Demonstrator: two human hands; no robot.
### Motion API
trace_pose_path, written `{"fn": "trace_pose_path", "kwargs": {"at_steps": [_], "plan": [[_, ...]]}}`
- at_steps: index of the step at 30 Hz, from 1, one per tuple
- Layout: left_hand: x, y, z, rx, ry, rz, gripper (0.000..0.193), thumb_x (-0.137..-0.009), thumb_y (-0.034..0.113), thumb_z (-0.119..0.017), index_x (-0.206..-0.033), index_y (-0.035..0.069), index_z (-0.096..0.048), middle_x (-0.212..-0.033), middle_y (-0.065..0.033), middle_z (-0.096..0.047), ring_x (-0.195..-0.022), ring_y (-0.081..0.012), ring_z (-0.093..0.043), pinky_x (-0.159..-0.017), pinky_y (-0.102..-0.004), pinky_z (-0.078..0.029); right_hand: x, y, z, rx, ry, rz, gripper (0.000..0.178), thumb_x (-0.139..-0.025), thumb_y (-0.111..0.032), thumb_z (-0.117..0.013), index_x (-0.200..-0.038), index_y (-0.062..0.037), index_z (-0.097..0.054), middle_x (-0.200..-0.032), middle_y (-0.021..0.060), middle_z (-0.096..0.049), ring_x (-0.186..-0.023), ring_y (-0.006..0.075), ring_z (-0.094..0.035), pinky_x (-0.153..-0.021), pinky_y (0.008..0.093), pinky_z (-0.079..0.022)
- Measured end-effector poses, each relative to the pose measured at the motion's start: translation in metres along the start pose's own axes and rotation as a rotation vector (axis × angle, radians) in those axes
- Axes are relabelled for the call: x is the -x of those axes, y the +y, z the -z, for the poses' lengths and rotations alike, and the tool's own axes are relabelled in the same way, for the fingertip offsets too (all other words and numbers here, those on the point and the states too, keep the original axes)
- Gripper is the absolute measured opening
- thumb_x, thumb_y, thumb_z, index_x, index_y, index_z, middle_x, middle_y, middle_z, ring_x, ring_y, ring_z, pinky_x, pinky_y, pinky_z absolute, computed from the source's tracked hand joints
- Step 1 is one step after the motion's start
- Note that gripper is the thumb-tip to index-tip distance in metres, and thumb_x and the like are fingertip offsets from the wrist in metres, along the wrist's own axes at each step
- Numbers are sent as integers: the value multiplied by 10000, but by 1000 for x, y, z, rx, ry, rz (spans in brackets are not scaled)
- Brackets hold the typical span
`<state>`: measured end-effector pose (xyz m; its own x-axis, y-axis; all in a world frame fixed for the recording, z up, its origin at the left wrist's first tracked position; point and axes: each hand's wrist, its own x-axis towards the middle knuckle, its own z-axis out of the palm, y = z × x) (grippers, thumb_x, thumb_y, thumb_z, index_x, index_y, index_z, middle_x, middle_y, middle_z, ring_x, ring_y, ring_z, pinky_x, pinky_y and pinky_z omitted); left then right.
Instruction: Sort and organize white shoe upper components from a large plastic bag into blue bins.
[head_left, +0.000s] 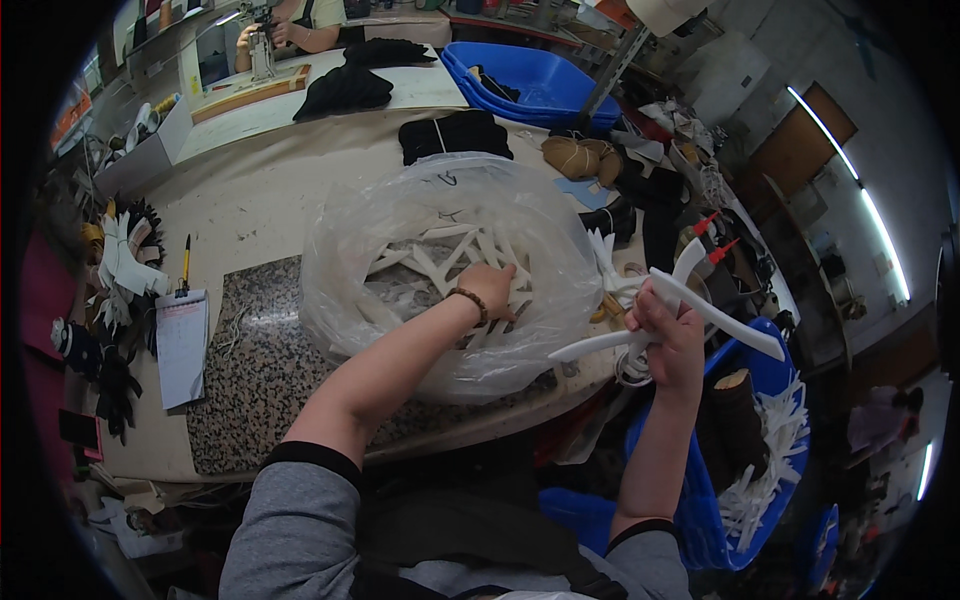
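Note:
A big clear plastic bag (340, 225) stands opened on the table, with white curved strips (430, 265) lying loose inside. My left hand (488, 290), with a beaded bracelet at its wrist, reaches into the bag's mouth and touches the strips. Its visible fingers are apart, though the tips are partly lost among the strips. To the right of the bag, my right hand (668, 330) is raised and closed around a few long white strips (725, 318), which stick out on both sides of the fist.
A speckled stone slab (250, 400) lies under the bag's left side. Left of it are a notepad (182, 345) and pen. A blue tub (705, 500) with white strips stands below right. Black fabric bundles (455, 135) lie behind the bag; another person works at a sewing machine (262, 55).

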<state>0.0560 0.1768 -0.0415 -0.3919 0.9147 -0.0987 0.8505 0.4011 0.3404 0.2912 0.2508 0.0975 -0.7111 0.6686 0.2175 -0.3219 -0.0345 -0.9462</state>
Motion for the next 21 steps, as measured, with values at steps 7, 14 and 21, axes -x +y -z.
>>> {"fn": "trace_pose_path", "kwargs": {"at_steps": [7,14,21], "plan": [[32,-27,28,346,114,-127,468,-701,195,-729,-1117,40,-578,-991,-200,-664,-960,-352,-648,-828,-448,-512,2,0,-5,-55,18,-56,168,-843,-58,-719,-962,16,-627,-792,55,-602,-664,116,-555,-596,261,-473],[100,-51,86,664,163,-66,157,-803,-10,-639,-938,33,-571,-800,-33,-607,-766,-88,-590,-701,-256,-488,-14,5,-45,6,-238,-254,164,-916,-135,-648,-1002,-1,-611,-781,49,-632,-626,77,-568,-577,225,-470],[136,-74,88,680,183,-62,154,-806,-1,-671,-918,53,-581,-777,11,-598,-736,-73,-558,-674,-256,-469,-87,82,-121,1177,-351,-74,242,-795,-202,-754,-903,-8,-657,-848,117,-697,-689,229,-660,-652,358,-526]]}}
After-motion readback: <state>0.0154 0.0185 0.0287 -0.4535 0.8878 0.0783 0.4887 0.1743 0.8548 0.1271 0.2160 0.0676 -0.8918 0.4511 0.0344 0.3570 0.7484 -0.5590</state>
